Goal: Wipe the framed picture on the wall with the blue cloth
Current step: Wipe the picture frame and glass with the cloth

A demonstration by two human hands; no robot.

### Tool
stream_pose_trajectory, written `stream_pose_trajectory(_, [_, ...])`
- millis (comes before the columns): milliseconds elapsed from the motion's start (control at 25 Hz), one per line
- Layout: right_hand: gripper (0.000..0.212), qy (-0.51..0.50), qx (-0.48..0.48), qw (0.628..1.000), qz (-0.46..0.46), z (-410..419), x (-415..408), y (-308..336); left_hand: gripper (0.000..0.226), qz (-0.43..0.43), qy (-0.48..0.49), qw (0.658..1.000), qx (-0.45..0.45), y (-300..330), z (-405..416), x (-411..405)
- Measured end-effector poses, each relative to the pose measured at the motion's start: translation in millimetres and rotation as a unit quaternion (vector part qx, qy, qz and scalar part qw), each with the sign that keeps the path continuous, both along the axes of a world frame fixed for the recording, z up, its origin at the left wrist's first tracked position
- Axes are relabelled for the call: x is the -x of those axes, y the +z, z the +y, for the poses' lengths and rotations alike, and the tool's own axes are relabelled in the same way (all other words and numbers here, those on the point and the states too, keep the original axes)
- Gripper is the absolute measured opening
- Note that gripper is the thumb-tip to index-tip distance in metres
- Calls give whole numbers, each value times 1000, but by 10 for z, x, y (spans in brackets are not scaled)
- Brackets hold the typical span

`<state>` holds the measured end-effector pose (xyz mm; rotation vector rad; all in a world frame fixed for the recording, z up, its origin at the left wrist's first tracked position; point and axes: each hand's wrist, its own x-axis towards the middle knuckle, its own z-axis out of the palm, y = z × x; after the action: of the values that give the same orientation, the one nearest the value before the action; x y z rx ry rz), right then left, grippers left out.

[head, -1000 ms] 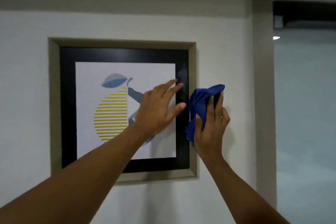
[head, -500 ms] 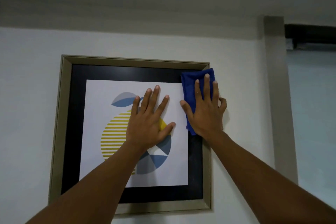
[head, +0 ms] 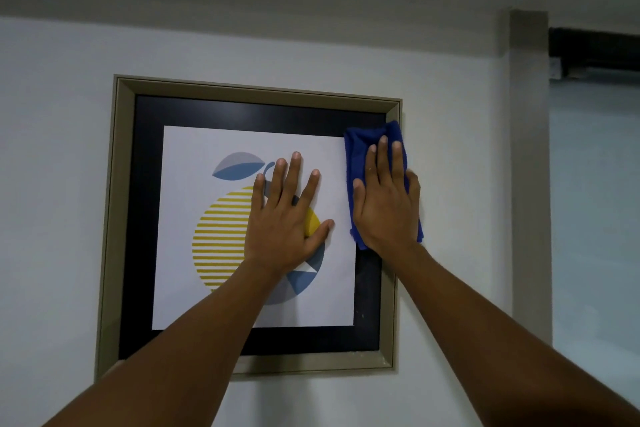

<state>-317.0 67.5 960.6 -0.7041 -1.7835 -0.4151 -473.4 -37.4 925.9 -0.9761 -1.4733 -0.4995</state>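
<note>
Soft blue cloth [head: 360, 152] — glossy framed picture [head: 242, 111], matt wall [head: 55, 114].

One framed picture [head: 145, 218] is counted at centre, one blue cloth [head: 360, 142] at its upper right, and two hands: left hand [head: 282, 229], right hand [head: 386, 204].

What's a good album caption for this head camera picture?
Right hand presses the blue cloth on the framed picture; left hand flat.
</note>
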Motion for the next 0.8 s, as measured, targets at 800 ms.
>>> stream_pose_trajectory(800, [63, -1, -5, 1000, -21, 55, -63, -164, 83, 19, -18, 1000, 13, -452, -70, 61])
